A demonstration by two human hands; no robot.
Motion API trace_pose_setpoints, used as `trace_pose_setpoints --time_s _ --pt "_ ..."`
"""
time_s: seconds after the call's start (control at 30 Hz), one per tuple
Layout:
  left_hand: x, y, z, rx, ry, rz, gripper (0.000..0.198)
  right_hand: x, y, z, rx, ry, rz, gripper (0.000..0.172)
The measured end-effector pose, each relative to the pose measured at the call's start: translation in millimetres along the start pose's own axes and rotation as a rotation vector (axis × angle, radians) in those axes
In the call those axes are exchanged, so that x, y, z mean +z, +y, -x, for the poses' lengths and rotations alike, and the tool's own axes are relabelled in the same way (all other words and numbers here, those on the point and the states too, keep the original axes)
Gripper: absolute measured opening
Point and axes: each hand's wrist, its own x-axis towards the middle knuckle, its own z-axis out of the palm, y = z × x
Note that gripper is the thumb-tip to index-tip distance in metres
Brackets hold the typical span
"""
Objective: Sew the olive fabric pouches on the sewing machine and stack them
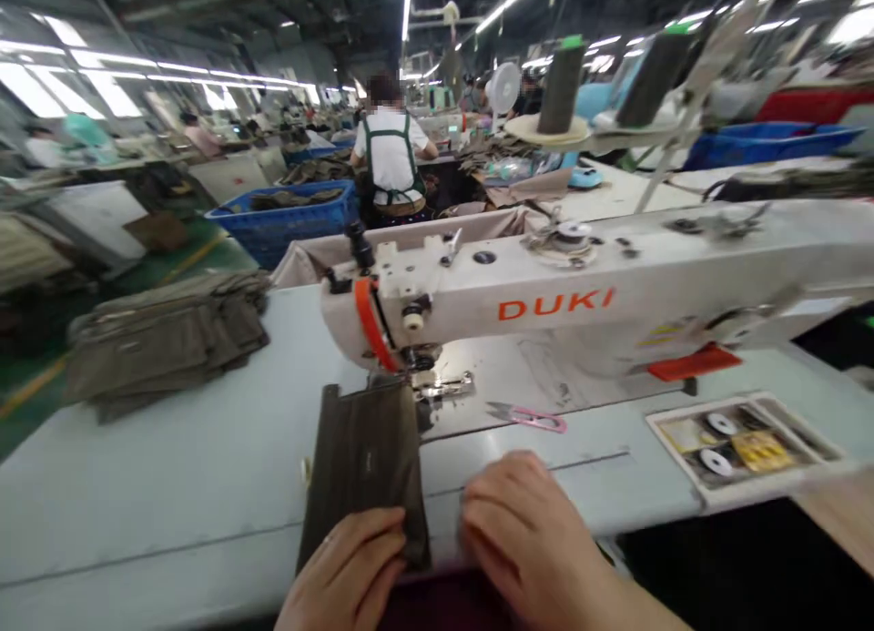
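A dark brown-grey fabric panel (361, 458), folded flat with a small pale mark on it, lies on the table with its far end at the sewing machine's (443, 294) needle area. My left hand (359, 563) grips the panel's near edge, fingers on top and thumb hidden. To the right of the panel, apart from it, my right hand (525, 526) rests at the table's front edge. Its fingers are curled together and their tips are hidden, so I cannot see whether anything is in them. Pink-handled thread snips (539, 419) lie just beyond my right hand.
A stack of similar fabric pieces (170, 335) sits at the table's left. On the right is a tray (714, 499) with bobbins. Thread cones (564, 89) stand behind the machine. Past the table are a blue bin (287, 221) and a person (392, 153) facing away.
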Motion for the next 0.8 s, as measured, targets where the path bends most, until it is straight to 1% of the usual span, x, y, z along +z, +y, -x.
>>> trace_pose_setpoints --time_s 0.03,0.07,0.1,0.17,0.2,0.23,0.3,0.37,0.47,0.6,0.8 --pt "-2.6 5.8 -1.2 -0.044 -0.011 0.048 0.018 7.1 -5.7 2.7 -0.101 -0.013 -0.031 0.013" --pt "-4.6 10.3 -2.9 -0.084 -0.018 0.098 0.019 14.3 -10.7 5.0 -0.159 -0.023 -0.049 0.015" --pt "-6.3 13.6 -4.8 -0.125 -0.02 0.148 0.02 21.0 -14.6 6.8 -0.177 -0.018 -0.05 0.016" --pt "-9.8 17.9 -8.8 -0.192 0.004 0.231 0.019 31.3 -19.0 8.6 -0.154 -0.009 -0.041 0.017" --pt "-11.6 19.3 -10.5 -0.192 0.029 0.248 0.019 34.4 -19.8 8.8 -0.151 -0.01 -0.04 0.017" --pt "-13.2 20.4 -12.0 -0.167 0.049 0.244 0.02 35.9 -19.9 8.7 -0.165 -0.004 -0.04 0.018" --pt "-15.5 22.3 -14.1 -0.072 0.063 0.207 0.024 35.5 -19.6 8.3 -0.216 0.016 -0.036 0.022" --pt "-15.4 23.7 -15.5 0.035 0.047 0.169 0.026 32.6 -19.4 7.9 -0.253 0.04 -0.034 0.026" --pt "-11.9 24.6 -16.6 0.109 0.006 0.128 0.023 29.0 -20.1 7.8 -0.247 0.041 -0.037 0.028" --pt "-8.0 24.4 -16.7 0.097 -0.052 0.1 0.025 28.0 -20.5 8.3 -0.252 0.041 -0.042 0.023" --pt "-12.3 25.1 -14.8 0.085 -0.157 0.119 0.028 23.4 -20.6 9.6 -0.228 0.008 -0.071 0.022"
